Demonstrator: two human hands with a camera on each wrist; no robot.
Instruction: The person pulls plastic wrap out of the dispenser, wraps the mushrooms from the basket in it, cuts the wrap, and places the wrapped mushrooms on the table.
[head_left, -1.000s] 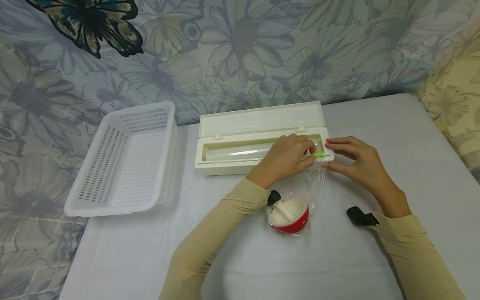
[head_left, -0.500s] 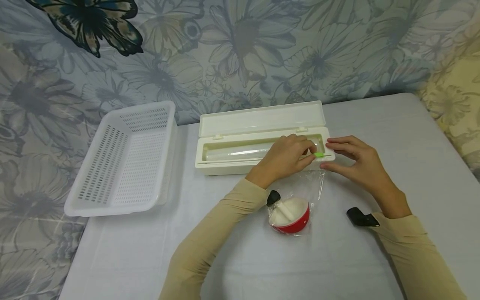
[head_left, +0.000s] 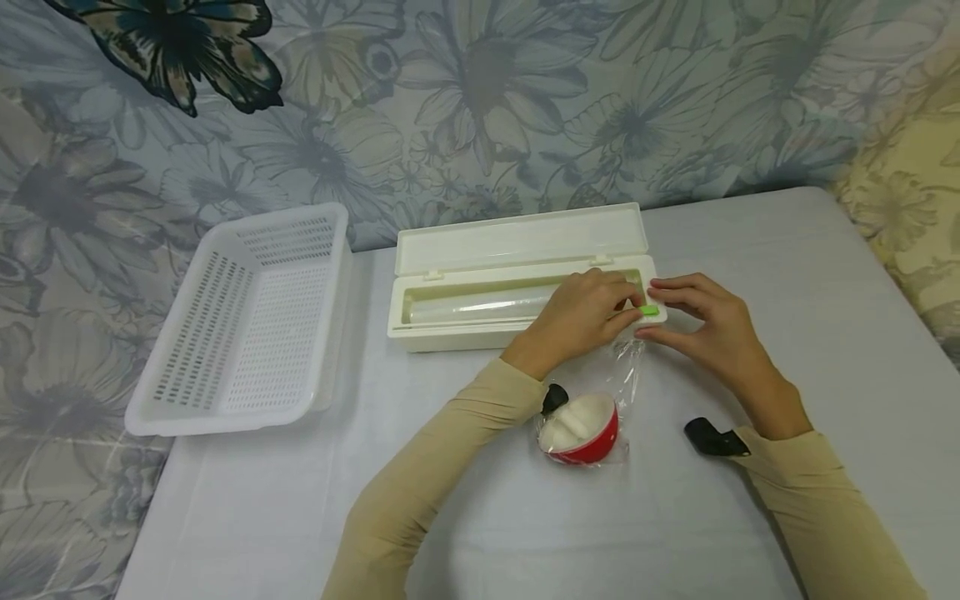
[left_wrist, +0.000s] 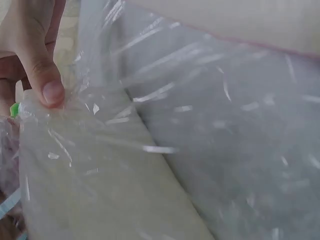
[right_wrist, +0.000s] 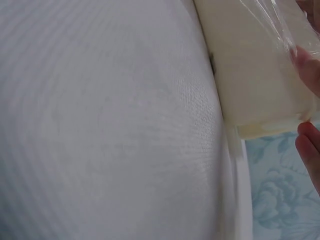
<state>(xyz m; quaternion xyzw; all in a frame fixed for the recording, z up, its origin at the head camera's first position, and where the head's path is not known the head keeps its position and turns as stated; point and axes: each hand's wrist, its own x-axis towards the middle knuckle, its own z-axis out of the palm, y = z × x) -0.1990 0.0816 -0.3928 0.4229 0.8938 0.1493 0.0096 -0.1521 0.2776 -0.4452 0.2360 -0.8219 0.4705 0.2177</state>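
A white cling film dispenser box (head_left: 450, 340) lies with its lid raised and a film roll (head_left: 480, 306) inside. My left hand (head_left: 577, 310) pinches the small green slide cutter (head_left: 649, 311) near the right end of the box's front edge. My right hand (head_left: 708, 321) holds that right end, thumb at the front and fingertips at the side. Clear cling film (left_wrist: 165, 100) hangs from the front edge in the left wrist view. It runs to a red bowl (head_left: 596, 450) with pale contents, wrapped in film on the table below my left wrist.
A white perforated plastic basket (head_left: 330, 333) stands at the left of the table. The white cloth-covered table (head_left: 480, 533) meets a flower-patterned backdrop (head_left: 480, 133) behind the box. Black wrist cameras (head_left: 708, 437) sit at both cuffs.
My left hand has slid slightly right with the green slide cutter toward the box's end. My right thumb has shifted a little left along the front. The bowl has barely moved.
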